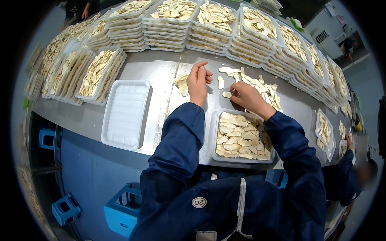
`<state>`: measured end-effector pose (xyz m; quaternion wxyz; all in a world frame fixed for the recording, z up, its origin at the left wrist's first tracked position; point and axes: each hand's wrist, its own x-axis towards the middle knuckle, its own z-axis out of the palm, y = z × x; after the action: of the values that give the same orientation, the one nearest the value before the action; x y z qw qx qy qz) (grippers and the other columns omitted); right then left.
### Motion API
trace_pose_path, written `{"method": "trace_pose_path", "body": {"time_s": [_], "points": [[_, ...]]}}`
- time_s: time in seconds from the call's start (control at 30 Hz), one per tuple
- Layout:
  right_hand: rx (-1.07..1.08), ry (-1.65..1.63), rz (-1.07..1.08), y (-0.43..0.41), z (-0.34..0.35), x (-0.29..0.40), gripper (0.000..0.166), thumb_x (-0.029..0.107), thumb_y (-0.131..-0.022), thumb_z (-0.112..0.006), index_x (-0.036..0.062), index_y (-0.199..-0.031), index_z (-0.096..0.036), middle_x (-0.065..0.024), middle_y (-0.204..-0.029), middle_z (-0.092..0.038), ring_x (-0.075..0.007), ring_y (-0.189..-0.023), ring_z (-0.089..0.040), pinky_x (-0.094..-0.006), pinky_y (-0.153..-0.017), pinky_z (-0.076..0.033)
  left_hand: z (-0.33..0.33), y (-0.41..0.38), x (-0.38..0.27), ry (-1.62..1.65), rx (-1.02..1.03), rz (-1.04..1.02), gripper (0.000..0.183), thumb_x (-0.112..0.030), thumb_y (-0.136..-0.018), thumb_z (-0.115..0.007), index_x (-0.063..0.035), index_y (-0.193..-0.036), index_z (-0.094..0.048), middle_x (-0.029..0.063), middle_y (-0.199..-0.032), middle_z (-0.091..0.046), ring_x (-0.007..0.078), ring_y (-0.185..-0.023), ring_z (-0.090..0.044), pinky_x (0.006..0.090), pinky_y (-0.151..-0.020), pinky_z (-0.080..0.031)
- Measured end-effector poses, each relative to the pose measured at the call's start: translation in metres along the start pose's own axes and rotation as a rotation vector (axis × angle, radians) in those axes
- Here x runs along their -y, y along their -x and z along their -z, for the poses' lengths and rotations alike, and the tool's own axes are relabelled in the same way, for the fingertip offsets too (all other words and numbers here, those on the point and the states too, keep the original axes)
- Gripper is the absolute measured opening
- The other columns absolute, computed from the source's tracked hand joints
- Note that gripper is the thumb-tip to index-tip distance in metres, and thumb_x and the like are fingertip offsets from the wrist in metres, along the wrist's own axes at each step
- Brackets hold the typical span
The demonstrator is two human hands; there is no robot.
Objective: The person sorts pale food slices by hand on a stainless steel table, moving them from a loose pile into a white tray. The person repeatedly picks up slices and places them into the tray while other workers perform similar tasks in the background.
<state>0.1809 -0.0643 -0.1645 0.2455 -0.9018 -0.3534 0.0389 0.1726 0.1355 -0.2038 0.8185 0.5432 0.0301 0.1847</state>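
Observation:
Pale dried slices, perhaps mushroom or root, lie in a loose pile [268, 92] on the steel table. My right hand [242, 95] is at the near left edge of that pile, its fingertips close to a single slice [227, 95]; whether they hold one is hidden. Below it, a clear plastic tray [214, 135] holds slices laid in overlapping rows [238, 135]. My left hand [199, 79] hovers with curled fingers beside a small heap of slices [181, 84]; no slice shows in its fingers. Another slice [221, 82] lies between the hands.
An empty white plastic tray [125, 114] lies on the left of the steel table [135, 66]. Stacked filled trays [166, 33] line the far side, with tilted ones [96, 73] at left. A co-worker [346, 168] works at far right. Blue plastic stools [122, 220] stand below.

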Motion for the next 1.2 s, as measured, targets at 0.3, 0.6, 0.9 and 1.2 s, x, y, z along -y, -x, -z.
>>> {"method": "trace_pose_path", "body": {"time_s": [0.3, 0.6, 0.9, 1.2], "points": [[-0.085, -0.034, -0.070, 0.016, 0.025, 0.021, 0.021, 0.017, -0.076, -0.067, 0.0017, -0.087, -0.057, -0.0151, -0.085, -0.057, -0.0328, -0.075, -0.057, -0.0392, -0.069, -0.047, -0.003, -0.001, 0.004, -0.009, -0.006, 0.001, 0.028, -0.020, -0.100, -0.044, -0.0012, -0.113, -0.059, 0.0040, -0.076, -0.060, 0.0072, -0.062, -0.053, 0.0215, -0.057, -0.046], [0.096, -0.169, -0.046, 0.095, 0.003, 0.086, 0.023, 0.013, -0.078, -0.068, 0.0021, -0.093, -0.054, -0.0118, -0.086, -0.053, -0.0261, -0.069, -0.056, -0.0358, -0.062, -0.046, 0.000, 0.002, -0.002, -0.056, -0.002, 0.000, 0.028, -0.024, -0.101, -0.042, -0.0042, -0.113, -0.059, 0.0019, -0.077, -0.059, 0.0072, -0.063, -0.053, 0.0216, -0.060, -0.046], [0.061, 0.014, -0.003, 0.102, -0.017, 0.099, 0.023, 0.012, -0.080, -0.064, 0.0017, -0.093, -0.048, -0.0153, -0.086, -0.049, -0.0344, -0.075, -0.056, -0.0408, -0.064, -0.048, 0.000, 0.002, -0.004, -0.069, 0.001, 0.013, 0.030, -0.024, -0.101, -0.041, -0.0039, -0.115, -0.057, 0.0018, -0.078, -0.059, 0.0071, -0.065, -0.053, 0.0216, -0.061, -0.046], [-0.087, 0.025, -0.065, 0.109, 0.003, 0.080, 0.023, 0.012, -0.081, -0.065, 0.0031, -0.100, -0.055, -0.0141, -0.090, -0.053, -0.0333, -0.078, -0.058, -0.0390, -0.065, -0.048, 0.001, 0.004, -0.005, -0.040, -0.035, 0.021, 0.028, -0.021, -0.100, -0.041, -0.0040, -0.113, -0.059, 0.0019, -0.075, -0.058, 0.0071, -0.062, -0.051, 0.0215, -0.059, -0.044]]}}
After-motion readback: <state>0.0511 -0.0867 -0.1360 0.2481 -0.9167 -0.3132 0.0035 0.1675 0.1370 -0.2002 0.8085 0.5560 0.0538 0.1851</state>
